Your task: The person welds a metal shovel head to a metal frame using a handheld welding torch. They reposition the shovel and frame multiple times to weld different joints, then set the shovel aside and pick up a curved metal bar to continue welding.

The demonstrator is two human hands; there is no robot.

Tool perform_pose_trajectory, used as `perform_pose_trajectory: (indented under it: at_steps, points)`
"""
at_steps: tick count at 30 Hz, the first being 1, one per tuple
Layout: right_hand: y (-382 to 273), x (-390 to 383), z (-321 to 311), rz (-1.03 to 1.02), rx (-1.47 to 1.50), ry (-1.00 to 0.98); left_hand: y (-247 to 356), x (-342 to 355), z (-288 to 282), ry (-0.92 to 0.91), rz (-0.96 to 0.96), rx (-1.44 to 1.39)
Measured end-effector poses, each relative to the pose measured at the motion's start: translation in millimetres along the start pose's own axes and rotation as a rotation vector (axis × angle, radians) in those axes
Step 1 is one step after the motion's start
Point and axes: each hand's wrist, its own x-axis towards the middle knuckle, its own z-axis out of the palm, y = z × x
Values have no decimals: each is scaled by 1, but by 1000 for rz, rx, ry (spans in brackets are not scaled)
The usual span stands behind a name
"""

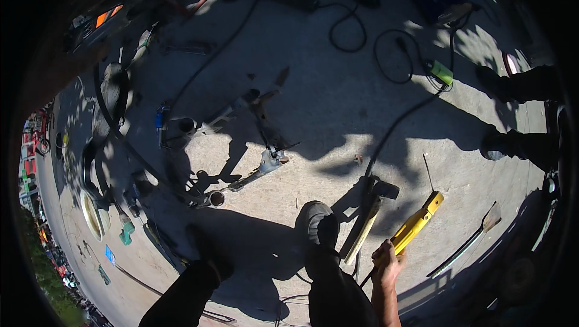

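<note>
My right hand (389, 264) is wrapped around a yellow welding electrode holder (416, 224) at the lower right. From its far end a thin rod (429, 172) sticks up and away. Just left of that hand lies a hammer (363, 233) with a pale handle and a dark head. A blurred brownish shape (66, 80) fills part of the upper left rim; whether it is my left hand I cannot tell. Ahead of my feet, a metal tube frame (259, 170) with an open round end (216, 198) rests on the concrete, partly in shadow.
A black cable (392, 128) runs past the hammer to a lime-green piece (441, 72). Another person's shoes (493, 146) stand at the right. A flat-bladed tool (491, 217) lies nearby. On the left are a green tool (126, 230), a pale round container (91, 215) and more cables.
</note>
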Motion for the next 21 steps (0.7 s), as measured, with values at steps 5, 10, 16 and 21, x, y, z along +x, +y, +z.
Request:
perform_pose_trajectory:
  at_steps: [5,10,16,21]
  points:
    - [8,5,-6,-37,2,36,78,58,68,-174,121,226]
    - [6,10,-18,-26,35,62,113,102,87,-529,106,126]
    - [2,12,-17,-14,71,84,134,109,108,-578,111,85]
    - [4,12,-20,15,88,74,139,121,131,-569,267,45]
